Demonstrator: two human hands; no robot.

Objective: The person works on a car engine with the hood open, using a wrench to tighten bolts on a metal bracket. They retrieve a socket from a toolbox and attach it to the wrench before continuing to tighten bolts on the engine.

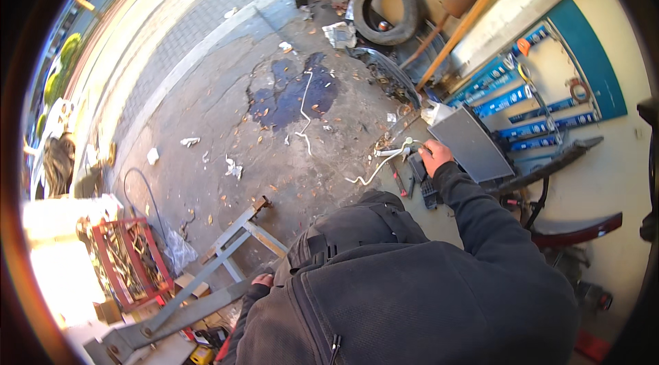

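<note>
My right hand (434, 155) reaches to the right, its fingers closed on a white cord (375, 171) at its small round end. Just under and beside it lie a white tubular piece (390, 152), black plastic cases (430, 193) and a red-and-black tool (398, 179). A dark grey flat panel (463, 142) stands to the right of the hand. My left hand (263, 278) shows low beside my dark clothing, next to a grey metal frame (233, 255); its fingers are mostly hidden.
A dark wet stain (274, 100), litter (233, 169) and another white cord (302, 138) lie on the pavement. A tyre (367, 11), leaning poles (467, 18) and blue boxed items (511, 97) line the right wall. A red rack (134, 276) sits at lower left.
</note>
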